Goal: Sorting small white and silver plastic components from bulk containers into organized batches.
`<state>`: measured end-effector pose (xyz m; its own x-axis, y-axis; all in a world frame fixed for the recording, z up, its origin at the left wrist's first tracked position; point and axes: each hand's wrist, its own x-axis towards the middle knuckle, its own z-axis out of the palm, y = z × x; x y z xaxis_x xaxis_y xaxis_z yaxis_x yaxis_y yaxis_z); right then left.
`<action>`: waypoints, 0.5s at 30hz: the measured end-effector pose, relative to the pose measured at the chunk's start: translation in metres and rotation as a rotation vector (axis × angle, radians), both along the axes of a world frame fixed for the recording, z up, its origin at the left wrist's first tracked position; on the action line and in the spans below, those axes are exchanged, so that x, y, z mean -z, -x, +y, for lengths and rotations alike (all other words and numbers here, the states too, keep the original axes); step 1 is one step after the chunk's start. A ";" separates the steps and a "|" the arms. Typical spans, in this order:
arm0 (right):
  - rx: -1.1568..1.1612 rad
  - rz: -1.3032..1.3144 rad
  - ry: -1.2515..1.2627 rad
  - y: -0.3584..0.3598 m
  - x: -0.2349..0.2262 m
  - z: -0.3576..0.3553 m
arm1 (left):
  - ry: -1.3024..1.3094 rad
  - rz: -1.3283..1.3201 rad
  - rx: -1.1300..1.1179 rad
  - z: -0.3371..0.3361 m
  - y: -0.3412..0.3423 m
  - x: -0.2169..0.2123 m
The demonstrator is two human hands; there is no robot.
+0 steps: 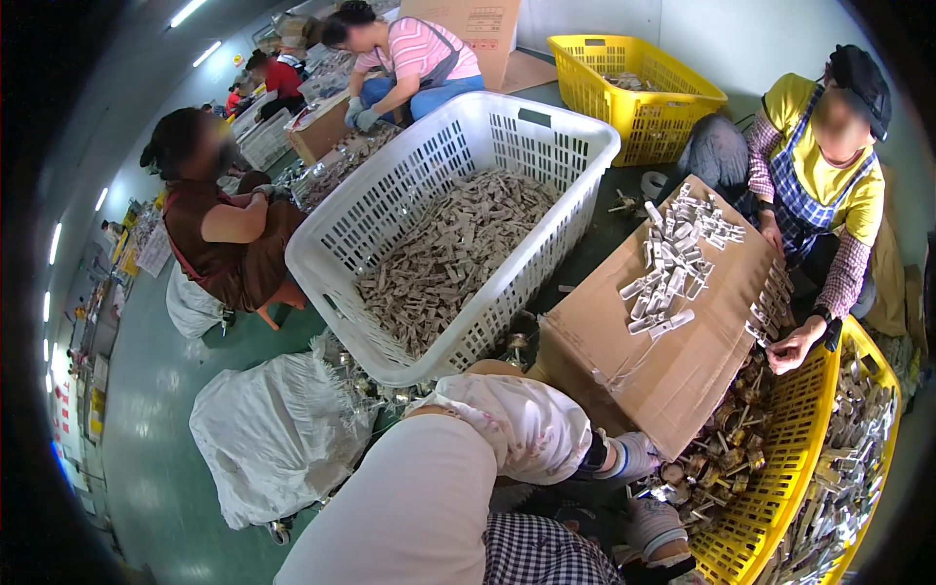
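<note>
My left hand (634, 456), in a striped white glove, reaches to the near corner of a cardboard box (624, 390). Its fingertips are hidden against a heap of brass and silver-coloured metal fittings (717, 473). Just below it is my right hand (655, 526), gloved the same way, its fingers curled beside the heap. What it holds, if anything, cannot be made out. On top of the box lies a loose pile of flat silver metal pieces (673, 258). More such pieces (770, 302) stand in a row along its right edge.
A large white crate (322, 322) of small metal pieces stands ahead. Yellow crates stand at the lower right (770, 507) and far back (673, 146). A white woven sack (273, 429) lies left. A co-worker's hand (795, 346) touches the box's right edge; other people sit further left.
</note>
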<state>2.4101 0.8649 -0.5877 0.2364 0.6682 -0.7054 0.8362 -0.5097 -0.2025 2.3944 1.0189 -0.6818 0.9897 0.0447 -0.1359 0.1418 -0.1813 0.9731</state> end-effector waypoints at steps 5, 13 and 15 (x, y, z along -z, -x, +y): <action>0.013 0.000 0.014 0.000 0.002 -0.002 | -0.149 0.138 0.096 0.002 0.000 -0.017; 0.008 0.011 0.041 0.003 -0.006 0.006 | -0.037 0.102 0.044 0.008 0.005 -0.029; 0.008 0.008 0.047 0.002 -0.007 0.006 | -0.029 0.091 0.040 0.007 0.004 -0.026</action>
<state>2.4078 0.8712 -0.5810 0.2360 0.6325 -0.7377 0.8307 -0.5252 -0.1846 2.3909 1.0257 -0.6563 0.9743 0.0105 -0.2248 0.2217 -0.2164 0.9508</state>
